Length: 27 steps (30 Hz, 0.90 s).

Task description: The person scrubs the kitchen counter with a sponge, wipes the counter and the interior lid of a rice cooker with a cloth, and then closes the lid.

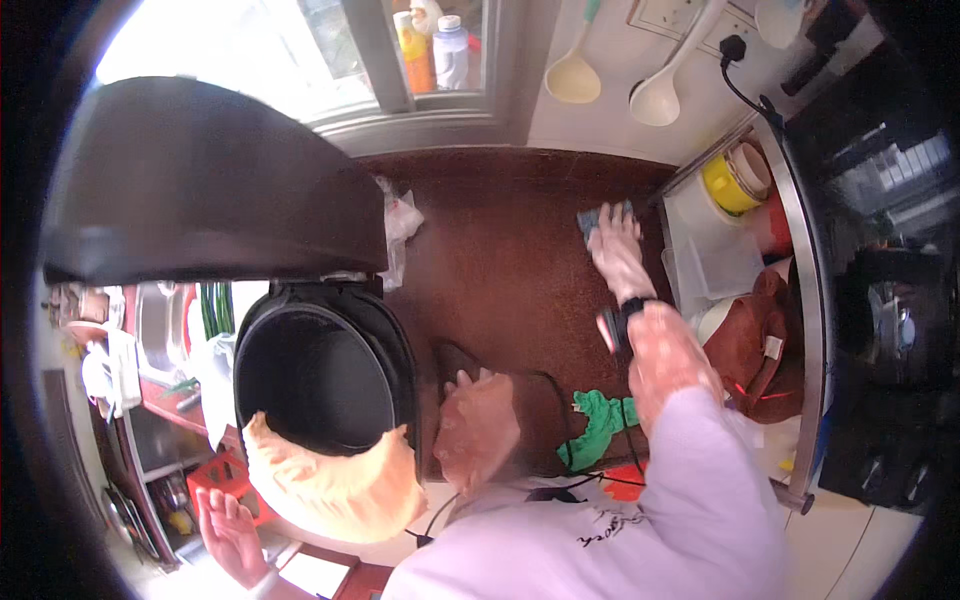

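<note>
My right hand [615, 234] presses palm down with spread fingers on a blue-grey cloth [589, 220], on a dark red countertop [495, 270]. A black band circles that wrist, above a pink checked oversleeve. Of my left hand [466, 381] only the fingertips show past a pinkish patterned oversleeve [478, 435], near the front of the countertop; what it touches is hidden. To its left stands a black container [322, 375] with its large dark lid [217, 180] raised. A pale orange crumpled sheet or bag [337, 480] drapes over the container's front.
A green cloth [596, 431] and a black cord [556, 390] lie near the front edge. A metal-framed rack [806, 300] holds a yellow container [731, 184] and clear plastic box [716, 251]. White plastic [401, 225] lies beside the lid. Another person's hand [234, 532] shows lower left.
</note>
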Available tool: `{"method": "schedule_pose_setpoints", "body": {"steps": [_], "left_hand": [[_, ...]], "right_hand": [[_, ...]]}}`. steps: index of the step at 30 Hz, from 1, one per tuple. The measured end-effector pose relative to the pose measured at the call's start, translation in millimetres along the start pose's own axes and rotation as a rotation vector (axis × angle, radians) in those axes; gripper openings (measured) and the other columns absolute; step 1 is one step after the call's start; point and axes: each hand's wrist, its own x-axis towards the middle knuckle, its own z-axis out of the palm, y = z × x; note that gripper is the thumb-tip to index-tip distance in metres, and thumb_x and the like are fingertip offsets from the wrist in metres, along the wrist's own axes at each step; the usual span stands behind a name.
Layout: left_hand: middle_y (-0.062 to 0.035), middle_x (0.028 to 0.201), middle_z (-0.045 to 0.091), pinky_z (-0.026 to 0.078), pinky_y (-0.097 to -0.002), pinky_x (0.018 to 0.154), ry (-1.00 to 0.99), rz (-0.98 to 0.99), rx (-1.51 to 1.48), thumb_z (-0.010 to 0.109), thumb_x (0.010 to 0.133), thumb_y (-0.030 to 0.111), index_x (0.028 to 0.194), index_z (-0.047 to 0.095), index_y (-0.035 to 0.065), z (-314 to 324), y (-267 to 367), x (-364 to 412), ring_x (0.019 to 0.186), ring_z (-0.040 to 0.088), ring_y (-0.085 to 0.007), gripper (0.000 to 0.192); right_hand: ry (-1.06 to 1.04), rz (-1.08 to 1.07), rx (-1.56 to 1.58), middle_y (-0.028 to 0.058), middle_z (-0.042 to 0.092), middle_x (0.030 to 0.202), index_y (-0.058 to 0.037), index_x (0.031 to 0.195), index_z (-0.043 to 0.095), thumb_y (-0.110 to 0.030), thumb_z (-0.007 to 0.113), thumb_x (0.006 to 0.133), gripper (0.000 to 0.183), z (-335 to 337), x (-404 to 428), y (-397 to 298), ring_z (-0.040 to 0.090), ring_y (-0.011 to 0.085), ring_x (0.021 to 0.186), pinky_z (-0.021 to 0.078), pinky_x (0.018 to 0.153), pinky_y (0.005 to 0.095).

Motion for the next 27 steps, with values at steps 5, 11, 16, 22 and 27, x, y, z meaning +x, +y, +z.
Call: {"method": "schedule_pose_setpoints", "body": {"steps": [5, 11, 16, 22, 27], "left_hand": [[-0.0033, 0.087, 0.044, 0.039, -0.0233, 0.064, 0.016, 0.018, 0.066, 0.044, 0.092, 0.016, 0.114, 0.043, 0.0059, 18, -13, 6, 0.072, 0.041, -0.0125, 0.025], [-0.0032, 0.082, 0.044, 0.035, -0.0243, 0.058, 0.115, 0.062, -0.05, 0.044, 0.092, 0.015, 0.109, 0.045, 0.0054, -2, -18, -3, 0.066, 0.039, -0.0126, 0.019], [-0.0032, 0.08, 0.045, 0.036, -0.024, 0.058, 0.11, 0.034, -0.04, 0.044, 0.092, 0.015, 0.107, 0.046, 0.0047, 9, -29, -3, 0.067, 0.04, -0.0125, 0.018], [-0.0033, 0.085, 0.044, 0.038, -0.023, 0.061, -0.056, 0.045, -0.001, 0.043, 0.093, 0.015, 0.111, 0.045, 0.005, 30, -33, 0, 0.07, 0.041, -0.0121, 0.02], [-0.0032, 0.084, 0.043, 0.035, -0.0234, 0.06, 0.05, 0.107, -0.066, 0.041, 0.093, 0.014, 0.112, 0.044, 0.0048, -5, -15, -16, 0.069, 0.039, -0.0121, 0.021]], "right_hand": [[-0.008, 0.029, -0.033, 0.0293, 0.031, 0.134, -0.0005, 0.135, 0.028, -0.028, 0.037, 0.086, 0.058, 7, 1, 6, 0.032, 0.0453, 0.122, 0.0242, 0.102, 0.0507], [-0.397, -0.295, -0.101, 0.0213, 0.017, 0.144, -0.0037, 0.139, 0.022, -0.026, 0.036, 0.087, 0.058, -33, -110, -85, 0.018, 0.0381, 0.132, 0.0108, 0.11, 0.0451], [0.043, -0.587, 0.06, 0.0261, 0.03, 0.135, 0.0001, 0.132, 0.031, -0.025, 0.048, 0.083, 0.058, 1, -27, -117, 0.028, 0.042, 0.126, 0.022, 0.103, 0.0511], [0.011, -0.413, 0.067, 0.0243, 0.03, 0.138, -0.0028, 0.134, 0.031, -0.026, 0.039, 0.085, 0.055, 14, 14, -155, 0.029, 0.0392, 0.127, 0.0183, 0.106, 0.0481], [-0.212, -0.456, -0.051, 0.0223, 0.025, 0.141, -0.0022, 0.134, 0.03, -0.022, 0.041, 0.085, 0.055, -13, -114, -89, 0.024, 0.037, 0.13, 0.0217, 0.105, 0.0484]]}}
